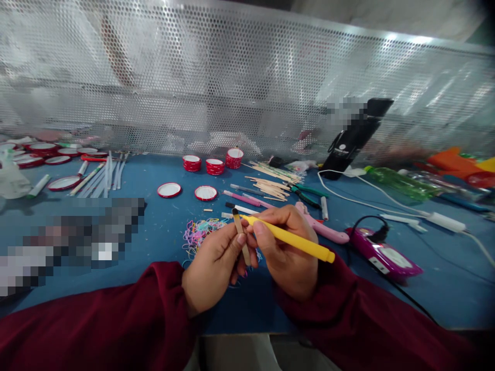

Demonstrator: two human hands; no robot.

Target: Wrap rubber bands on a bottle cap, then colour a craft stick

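Between its thumb and fingers, my left hand [216, 265] pinches a flat wooden stick [246, 252] whose upper end is dark. My right hand [290, 252] grips a yellow marker [297, 240] like a pen, its tip close to the stick's upper part; whether they touch I cannot tell. Beneath and behind my hands lies a heap of coloured rubber bands [199, 233]. Just beyond are a white marker with a black cap [243, 208] and pink pens [242, 199]. A pink glue gun [320, 226] lies beside my right hand, partly hidden by it.
Red-rimmed lids [169, 190] lie singly and in stacks [215, 166]. Wooden sticks [270, 186] and green-handled pliers [303, 193] are at the back. A purple power strip [386, 255] with cables sits right; glue sticks [98, 180] lie left. A perforated metal panel [232, 77] closes off the rear.
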